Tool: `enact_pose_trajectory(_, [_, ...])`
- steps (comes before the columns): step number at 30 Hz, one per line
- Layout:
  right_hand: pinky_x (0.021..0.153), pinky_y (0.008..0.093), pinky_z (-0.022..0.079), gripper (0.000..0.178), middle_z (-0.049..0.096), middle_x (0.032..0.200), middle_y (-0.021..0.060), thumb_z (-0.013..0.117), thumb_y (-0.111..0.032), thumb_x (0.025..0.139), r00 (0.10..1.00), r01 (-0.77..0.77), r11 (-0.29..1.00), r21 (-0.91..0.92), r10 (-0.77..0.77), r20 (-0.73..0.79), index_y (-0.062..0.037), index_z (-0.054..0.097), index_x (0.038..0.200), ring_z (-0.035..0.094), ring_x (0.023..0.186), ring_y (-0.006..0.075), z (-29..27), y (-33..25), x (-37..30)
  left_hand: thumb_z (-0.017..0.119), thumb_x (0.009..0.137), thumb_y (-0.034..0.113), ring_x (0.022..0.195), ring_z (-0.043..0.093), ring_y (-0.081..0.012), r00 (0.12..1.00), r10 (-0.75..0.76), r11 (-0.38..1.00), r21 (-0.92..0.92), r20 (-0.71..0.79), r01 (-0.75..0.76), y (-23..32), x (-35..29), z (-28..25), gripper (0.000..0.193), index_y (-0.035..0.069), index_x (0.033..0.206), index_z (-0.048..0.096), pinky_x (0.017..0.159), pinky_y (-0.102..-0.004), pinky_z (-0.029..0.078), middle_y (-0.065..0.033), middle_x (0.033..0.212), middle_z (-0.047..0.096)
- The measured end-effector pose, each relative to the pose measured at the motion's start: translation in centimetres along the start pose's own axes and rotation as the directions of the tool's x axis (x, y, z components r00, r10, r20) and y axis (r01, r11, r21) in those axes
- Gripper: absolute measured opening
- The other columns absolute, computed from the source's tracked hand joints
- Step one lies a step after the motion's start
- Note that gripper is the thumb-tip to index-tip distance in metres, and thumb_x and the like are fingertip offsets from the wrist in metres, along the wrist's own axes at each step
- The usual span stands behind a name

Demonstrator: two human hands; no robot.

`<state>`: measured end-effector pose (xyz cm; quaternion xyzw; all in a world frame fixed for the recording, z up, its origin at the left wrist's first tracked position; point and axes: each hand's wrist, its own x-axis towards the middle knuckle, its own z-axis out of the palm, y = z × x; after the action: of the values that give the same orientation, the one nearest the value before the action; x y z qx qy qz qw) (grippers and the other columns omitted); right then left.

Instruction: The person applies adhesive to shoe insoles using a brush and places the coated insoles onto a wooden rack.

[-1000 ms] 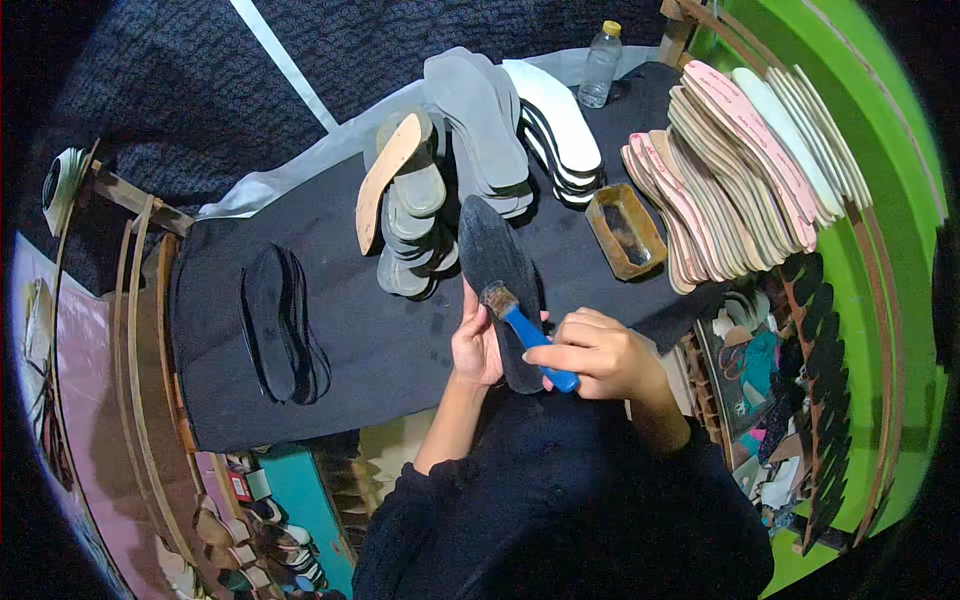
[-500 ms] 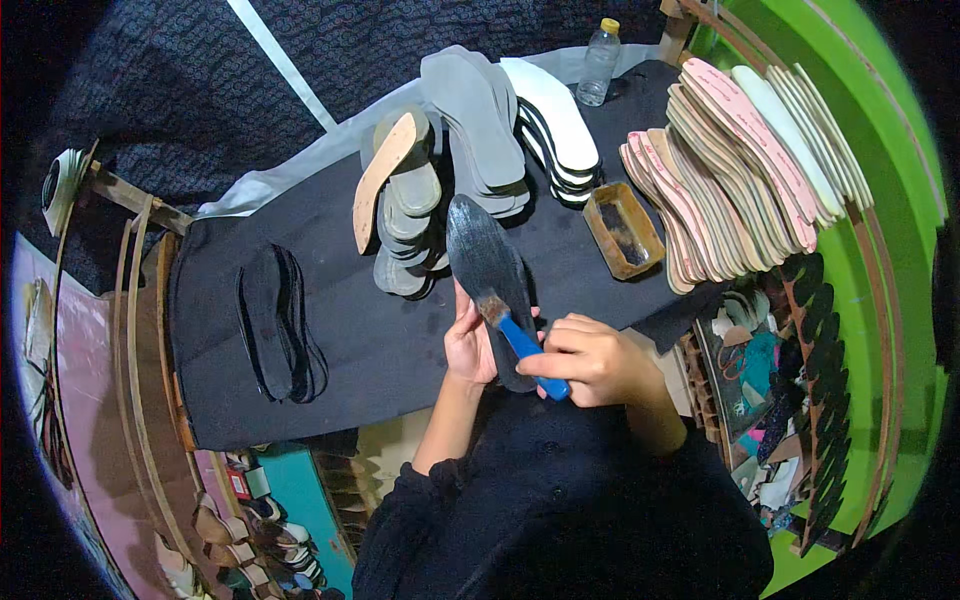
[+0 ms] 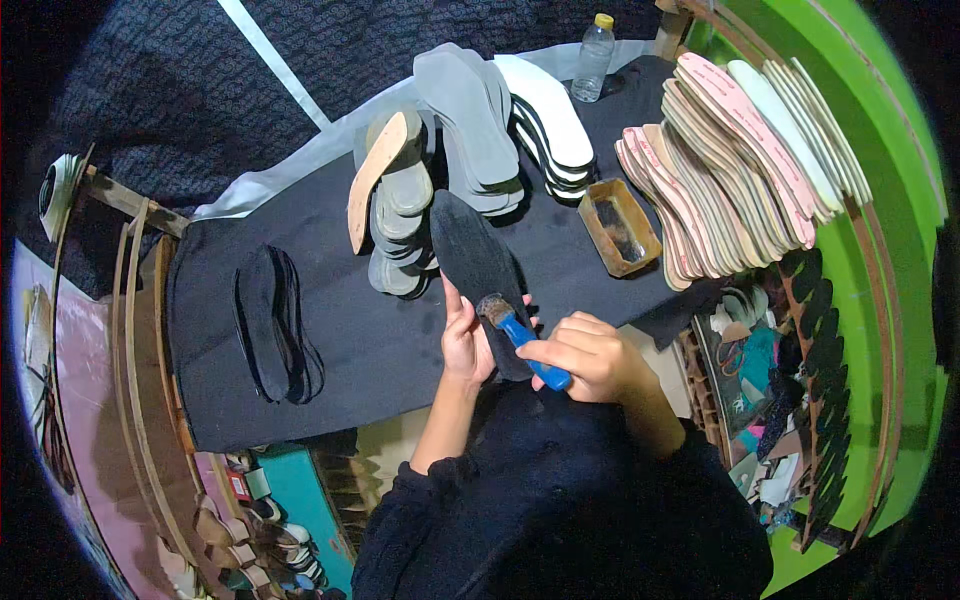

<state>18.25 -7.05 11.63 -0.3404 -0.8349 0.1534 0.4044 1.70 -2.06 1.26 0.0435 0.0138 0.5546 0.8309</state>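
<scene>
My left hand (image 3: 465,338) is closed around a black shoe insole (image 3: 476,250), with the thumb at its left edge and fingertips showing at its right. The insole is tilted, its broad end pointing away from me. In my right hand (image 3: 592,358) is a brush (image 3: 525,350) with a blue handle, gripped by the fingers. Its brown bristles touch the insole's upper face around the middle. Just beyond the insole lie grey soles (image 3: 405,190) in a fanned pile, with a tan insole (image 3: 378,180) on top.
A yellowish rectangular container (image 3: 622,230) stands right of the insole. Pink and beige insoles (image 3: 740,130) form long rows at the right. Grey sheets (image 3: 465,120), white insoles (image 3: 550,100) and a clear bottle (image 3: 594,62) sit farther back. Black insoles (image 3: 275,325) lie left on the dark-covered table (image 3: 370,370).
The brush stays on the insole, its bristles shifted slightly up and left. The insole's far end has tipped a little left, and its surface looks less shiny.
</scene>
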Motion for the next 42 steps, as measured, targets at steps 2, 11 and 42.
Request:
enact_pose_trajectory(2, [0.063, 0.0333, 0.045, 0.028, 0.056, 0.07, 0.0071, 0.071, -0.008, 0.063, 1.0, -0.005, 1.0, 0.007, 0.005, 0.012, -0.0055, 0.063, 0.09, 0.057, 0.069, 0.0245, 0.1, 0.0, -0.4, 0.03, 0.098, 0.022, 0.113, 0.045, -0.0512, 1.0, -0.001, 0.965, 0.261, 0.005, 0.0, 0.2, -0.1, -1.0, 0.049, 0.044, 0.14, 0.018, 0.084, -0.0661, 0.044, -0.0168, 0.141, 0.031])
enact_pose_trajectory(11, [0.059, 0.0314, 0.042, 0.027, 0.049, 0.064, 0.0039, 0.068, -0.005, 0.061, 0.999, 0.029, 0.993, 0.115, -0.031, 0.019, -0.0059, 0.063, 0.087, 0.051, 0.061, 0.0209, -0.3, -0.5, 0.3, 0.032, 0.097, 0.02, 0.113, 0.045, -0.0513, 0.999, -0.028, 0.97, 0.241, 0.037, 0.019, 0.3, 0.0, -1.3, 0.05, 0.044, 0.139, 0.02, 0.083, -0.0668, 0.044, -0.0169, 0.14, 0.033])
enact_pose_trajectory(42, [0.061, 0.0331, 0.044, 0.024, 0.056, 0.068, 0.0056, 0.071, -0.011, 0.066, 0.976, -0.09, 0.97, 0.225, 0.041, 0.214, -0.0079, 0.061, 0.087, 0.055, 0.064, 0.0246, -0.7, -0.6, -0.5, 0.034, 0.096, 0.022, 0.109, 0.05, -0.0477, 0.999, -0.045, 0.964, 0.262, 0.02, 0.038, 0.4, -0.2, -0.6, 0.053, 0.035, 0.143, 0.012, 0.084, -0.0608, 0.047, -0.0182, 0.135, 0.037])
